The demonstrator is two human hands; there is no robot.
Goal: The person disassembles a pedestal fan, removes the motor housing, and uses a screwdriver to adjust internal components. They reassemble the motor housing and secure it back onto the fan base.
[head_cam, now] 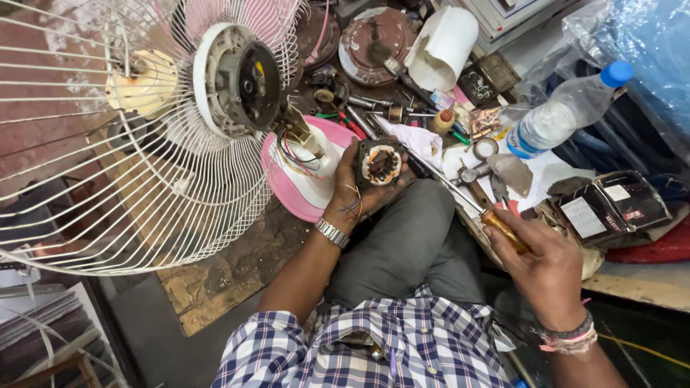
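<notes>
Cluttered bench; left hand (357,188) grips stator (380,164), right hand (544,267) clamps screwdriver (467,205), tip hidden behind stator.

Worn, stained floor (215,284) beneath what seems a reddish wall (50,65).

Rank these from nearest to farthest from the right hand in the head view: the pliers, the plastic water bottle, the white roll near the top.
From the right hand, which grips a screwdriver:
1. Pliers, just above the hand on the cluttered bench.
2. Plastic water bottle, higher up and slightly right, lying tilted.
3. White roll, farthest, up and left near the top edge.
</notes>
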